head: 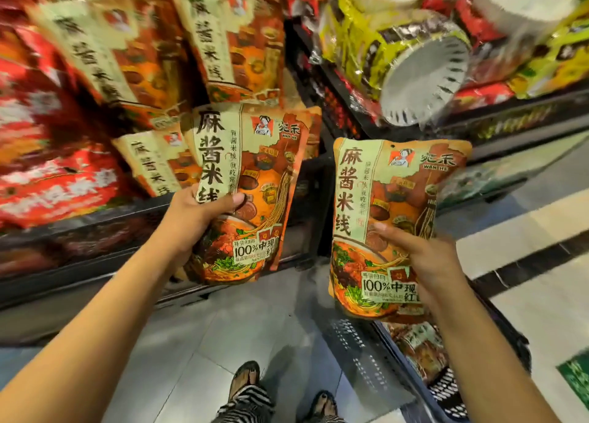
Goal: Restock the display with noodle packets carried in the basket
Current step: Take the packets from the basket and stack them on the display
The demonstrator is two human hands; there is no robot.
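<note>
Left to right: a noodle packet (255, 174) is gripped low down by the left hand (197, 212) and held upright, with the shelf row (149, 164) just beyond the fingers (232, 198), so it's probably shelved first. A second packet (382, 205) is pinched by the right hand (427, 260), farther from the shelf and above the basket (446, 397).

The left hand (197, 213) grips the left orange plastic noodle packet (255, 167) near its lower left side at nine o'clock, upright, in front of the dark metal display shelf (79, 241). Behind and above it, at eleven o'clock, matching orange noodle packets (223, 40) overlap in rows. Red foil packets (54, 180) lie further out at nine. The right hand (427, 256) holds the right orange plastic noodle packet (376, 205) at three o'clock, apart from the first. Below it, at five o'clock, the black mesh plastic basket (446, 390) contains more packets (417, 346). Film-wrapped paper bowls (420, 71) sit at one o'clock. Sandalled feet (245, 381) stand at six.
</note>
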